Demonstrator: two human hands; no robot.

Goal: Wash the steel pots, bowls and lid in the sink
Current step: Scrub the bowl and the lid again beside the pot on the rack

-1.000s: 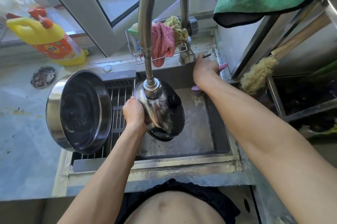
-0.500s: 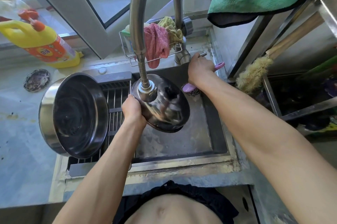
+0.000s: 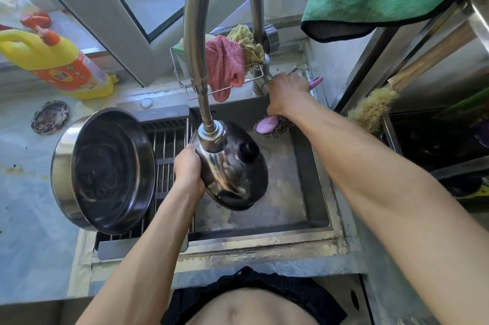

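Underneath, domed glossy steel lid (image 3: 232, 168)

There is just one view — a wide camera on the person's head. It looks forward and down from close above the sink (image 3: 312, 174). The person's belly sits at 6 o'clock, right under the camera, and the window is far up at 12 o'clock. The tap (image 3: 195, 33) rises very near the lens, so it looks big. The wide lens bends straight edges near the sides — both arms stretch in from the bottom.
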